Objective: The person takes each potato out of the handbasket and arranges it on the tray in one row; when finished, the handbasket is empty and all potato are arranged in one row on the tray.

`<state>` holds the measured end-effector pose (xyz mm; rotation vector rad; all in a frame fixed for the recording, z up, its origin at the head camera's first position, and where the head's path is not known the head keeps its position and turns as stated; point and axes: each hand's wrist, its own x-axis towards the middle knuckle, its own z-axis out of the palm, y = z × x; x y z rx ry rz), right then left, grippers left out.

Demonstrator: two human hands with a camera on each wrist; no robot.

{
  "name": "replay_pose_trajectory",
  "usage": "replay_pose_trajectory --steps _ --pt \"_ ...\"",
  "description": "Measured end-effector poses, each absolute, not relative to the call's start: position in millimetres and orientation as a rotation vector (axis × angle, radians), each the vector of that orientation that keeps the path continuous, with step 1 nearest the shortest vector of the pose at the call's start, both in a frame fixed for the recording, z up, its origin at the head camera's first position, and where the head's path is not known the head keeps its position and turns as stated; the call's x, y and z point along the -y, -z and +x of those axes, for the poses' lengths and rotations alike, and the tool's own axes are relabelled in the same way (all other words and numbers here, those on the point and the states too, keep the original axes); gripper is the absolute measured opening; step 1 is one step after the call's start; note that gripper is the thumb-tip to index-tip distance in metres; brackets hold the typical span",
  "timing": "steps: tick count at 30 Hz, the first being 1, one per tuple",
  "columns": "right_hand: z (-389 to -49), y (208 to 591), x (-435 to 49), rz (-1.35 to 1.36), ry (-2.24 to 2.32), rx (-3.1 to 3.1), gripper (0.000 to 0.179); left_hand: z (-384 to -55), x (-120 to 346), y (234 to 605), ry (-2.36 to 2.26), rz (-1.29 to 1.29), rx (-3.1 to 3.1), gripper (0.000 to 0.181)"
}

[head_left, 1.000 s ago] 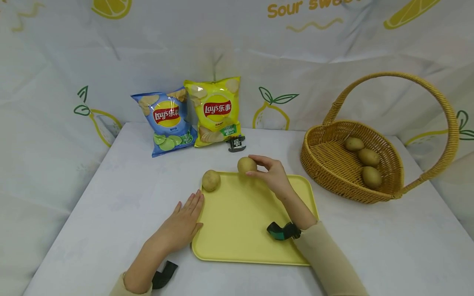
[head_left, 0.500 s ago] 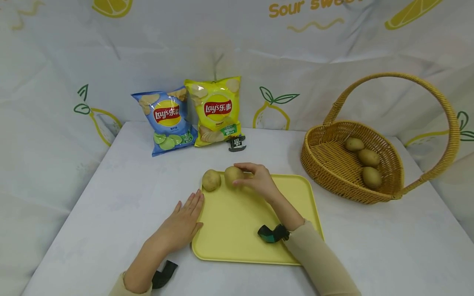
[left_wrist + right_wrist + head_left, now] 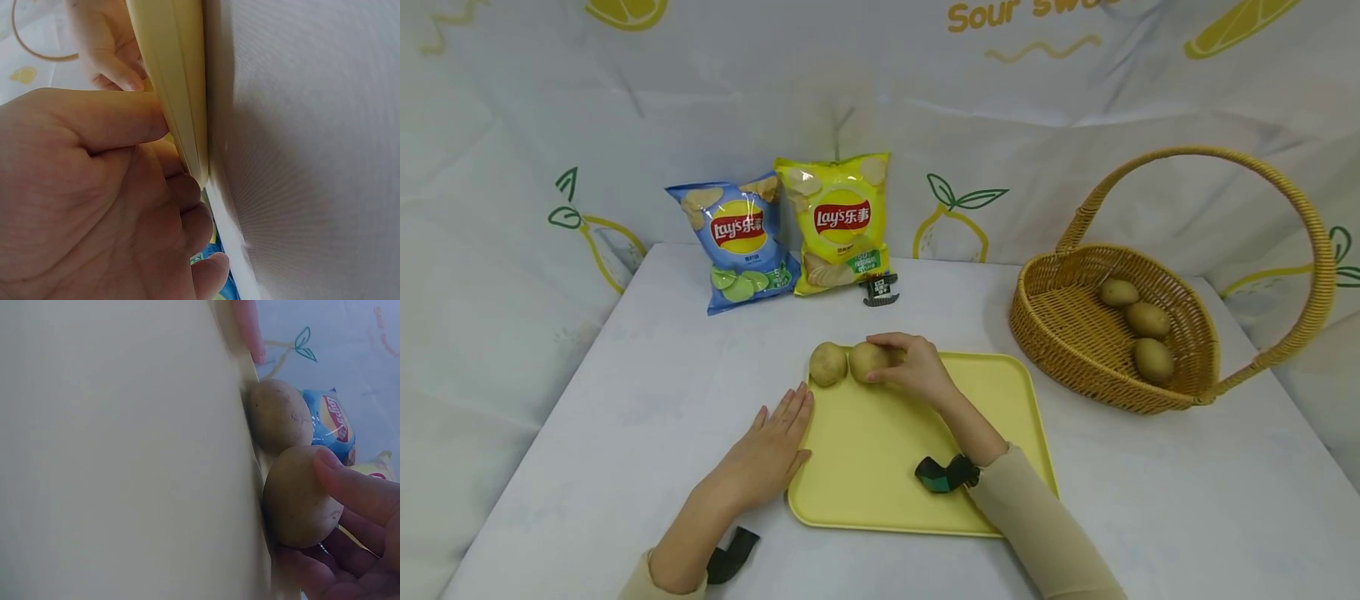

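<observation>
"What is hidden here?"

"A beige sleeve (image 3: 1037,521) hides the near right corner of a yellow tray (image 3: 865,467); the right hand (image 3: 917,367) partly covers the potato (image 3: 866,362) it pinches."

"Where is that potato?"

"At the tray's far rim, just beside a second potato (image 3: 828,364); whether they touch is hard to tell. The right arm slants across the tray."

"And the left hand (image 3: 772,450)?"

"Fingers straight, touching the tray's left edge."

"Textures?"

"Smooth tray, rounded potatoes, and a woven basket (image 3: 1051,354) with an arched handle."
</observation>
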<state>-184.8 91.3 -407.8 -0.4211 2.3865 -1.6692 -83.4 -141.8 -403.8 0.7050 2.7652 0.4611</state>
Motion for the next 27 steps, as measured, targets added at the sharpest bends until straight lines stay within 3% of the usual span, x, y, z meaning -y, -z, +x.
replay_pose_trajectory --steps 27 --pt "-188.0 412.4 -101.7 -0.330 1.901 -2.222 0.044 -85.4 143.2 404.0 -0.471 0.705 -2.760 0.064"
